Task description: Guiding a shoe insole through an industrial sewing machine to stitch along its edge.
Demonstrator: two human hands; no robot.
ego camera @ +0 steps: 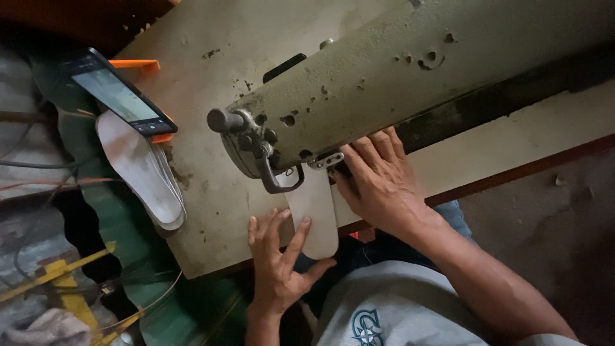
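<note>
— What sits under the sewing machine [410, 70]?

— A pale insole [315, 214], flat on the table [192, 70]. It is long and rounded at the near end, smooth and off-white, and its far end runs in under the machine's head, by the hooked metal lever [275, 182].

— And the hands?

— The left hand [278, 263] lies on the near part of the insole, fingers spread and loose, fingertips pressing it flat against the table, thumb touching its near edge. Nothing is clenched. The right hand [381, 186] rests palm down just beside the insole's far half, fingers straight and close together, reaching under the machine arm. Whether those fingertips pinch anything there I cannot tell — the arm hides them.

— Any holders or trays?

— None with things in them that I can see. At the left edge of the table a stack of insoles [144, 170] lies loose — white, the same rounded shape, perhaps three or four, overhanging the edge. A phone [118, 96] with a lit screen leans above them, held in an orange stand [138, 64].

— The machine itself?

— Heavy, grey-green, with rough, pitted paint and chipped spots. The table is worn cream, stained and scratched, with a dark reddish edge.

— Anything below?

— A grey shirt [397, 307] with a teal emblem, and blue trousers by the table's edge.
</note>
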